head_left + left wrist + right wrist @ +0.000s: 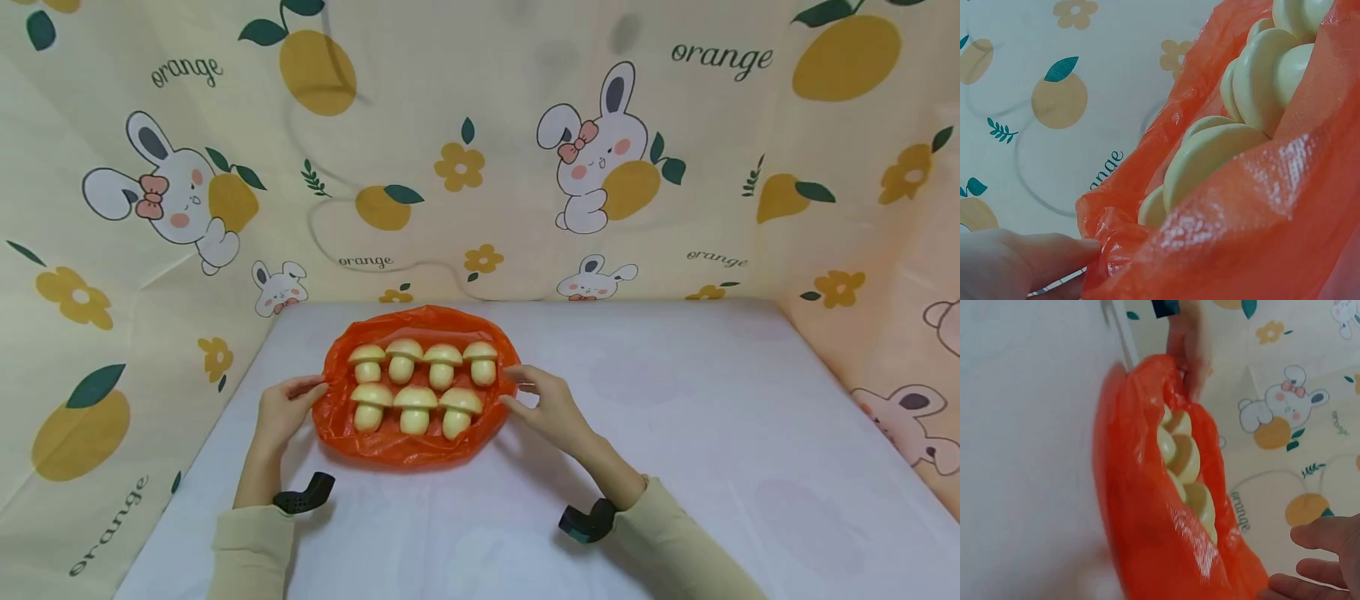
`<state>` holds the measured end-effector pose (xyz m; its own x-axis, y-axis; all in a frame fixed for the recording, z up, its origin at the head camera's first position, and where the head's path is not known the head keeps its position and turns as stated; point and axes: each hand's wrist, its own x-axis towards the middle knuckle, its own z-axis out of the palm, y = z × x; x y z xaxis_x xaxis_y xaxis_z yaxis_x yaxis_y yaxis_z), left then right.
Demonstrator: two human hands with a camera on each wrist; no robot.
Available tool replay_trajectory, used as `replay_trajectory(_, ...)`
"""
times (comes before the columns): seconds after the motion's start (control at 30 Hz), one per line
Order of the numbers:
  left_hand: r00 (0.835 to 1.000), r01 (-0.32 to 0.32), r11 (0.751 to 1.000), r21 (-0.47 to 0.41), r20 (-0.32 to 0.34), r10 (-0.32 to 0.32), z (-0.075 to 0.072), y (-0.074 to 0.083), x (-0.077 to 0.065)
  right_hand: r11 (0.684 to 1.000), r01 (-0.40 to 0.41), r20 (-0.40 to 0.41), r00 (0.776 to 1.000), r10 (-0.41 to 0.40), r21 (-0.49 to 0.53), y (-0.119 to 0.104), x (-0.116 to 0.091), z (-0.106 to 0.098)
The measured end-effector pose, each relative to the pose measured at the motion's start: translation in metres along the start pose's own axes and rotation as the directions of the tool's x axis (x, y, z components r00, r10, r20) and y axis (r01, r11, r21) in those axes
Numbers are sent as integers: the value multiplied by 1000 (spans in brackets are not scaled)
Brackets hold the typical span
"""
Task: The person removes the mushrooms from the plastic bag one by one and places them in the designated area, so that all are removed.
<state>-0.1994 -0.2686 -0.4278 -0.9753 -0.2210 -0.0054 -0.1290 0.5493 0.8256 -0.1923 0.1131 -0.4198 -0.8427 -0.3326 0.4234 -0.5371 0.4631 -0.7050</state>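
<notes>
An orange-red plastic bag lies spread wide, its crumpled rim rolled outward like a bowl. Inside it several pale yellow toy mushrooms stand in two rows, caps toward the back. At the bag's left rim my left hand pinches the thin plastic between thumb and fingers; in the left wrist view the thumb presses against the gathered edge. My right hand is at the right rim, thumb and fingers spread apart. Seen from the right wrist, its loosely bent fingers hold nothing, fingertips close to the plastic.
A white-covered table carries the bag left of centre. Patterned cloth with rabbits and oranges rises at the back and both sides. A black wrist device sits on the left wrist, another one on the right.
</notes>
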Motion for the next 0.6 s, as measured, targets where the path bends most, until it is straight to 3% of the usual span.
replay_trajectory(0.17,999,38,999,18,25,-39,-2,0,0,998,13,-15,1000,-13,54,-6,6,11)
replay_trajectory(0.37,986,117,993,23,120,-118,-7,0,-1,989,-27,29,999,23,144,-8,14,27)
replay_trajectory(0.6,985,86,996,31,148,-90,-5,-1,0,986,-112,112,989,99,120,-8,21,43)
